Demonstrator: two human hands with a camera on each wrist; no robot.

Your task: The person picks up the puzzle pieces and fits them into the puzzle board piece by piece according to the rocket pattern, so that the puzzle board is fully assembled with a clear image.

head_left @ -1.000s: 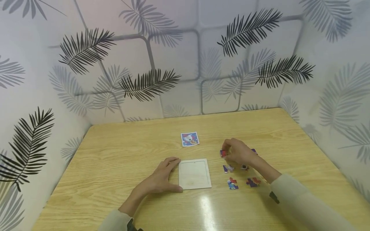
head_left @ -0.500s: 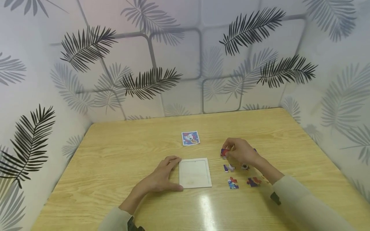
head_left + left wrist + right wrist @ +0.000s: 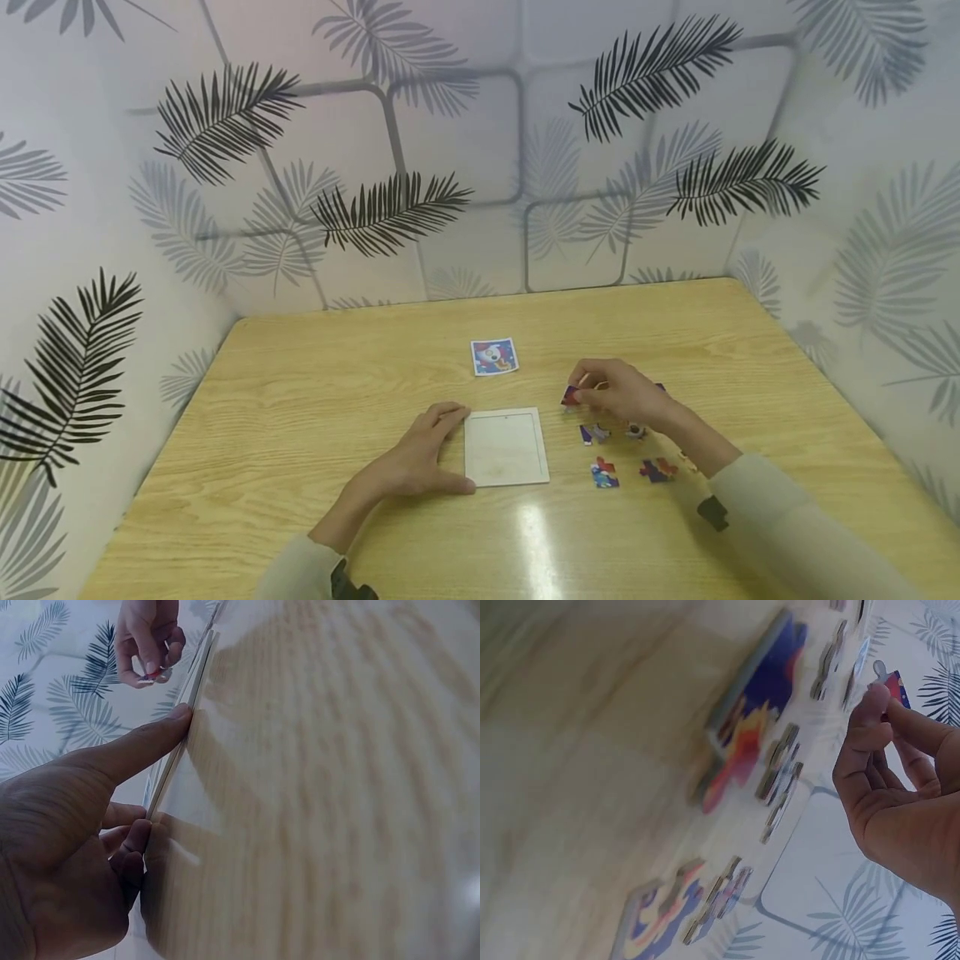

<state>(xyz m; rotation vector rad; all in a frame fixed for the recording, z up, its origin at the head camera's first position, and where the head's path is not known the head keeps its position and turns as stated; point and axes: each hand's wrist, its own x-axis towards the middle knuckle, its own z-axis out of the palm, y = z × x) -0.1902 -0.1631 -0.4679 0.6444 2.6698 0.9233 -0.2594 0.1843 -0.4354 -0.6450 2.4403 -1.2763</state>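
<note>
My left hand [image 3: 420, 458] holds the left side of a white square puzzle tray [image 3: 506, 450], thumb at the near corner and fingers at the far one. In the left wrist view its thumb [image 3: 154, 746] and curled fingers touch the tray's thin edge. To the right, my right hand [image 3: 622, 393] pinches a red and dark blue jigsaw piece [image 3: 897, 688] between thumb and fingertips, raised over the table. Beneath and around that hand lie several loose jigsaw pieces [image 3: 604, 472], some partly hidden by the hand and forearm.
A small square picture card [image 3: 494, 357] showing a white cartoon dog lies behind the tray. The wooden table [image 3: 337, 367] reaches back to a wall [image 3: 465, 250] patterned with leaves. Another jigsaw piece [image 3: 658, 470] lies near the right forearm.
The right hand has lifted the red and blue jigsaw piece off the table and shifted it slightly left, tilting it. The left hand stays on the tray.
</note>
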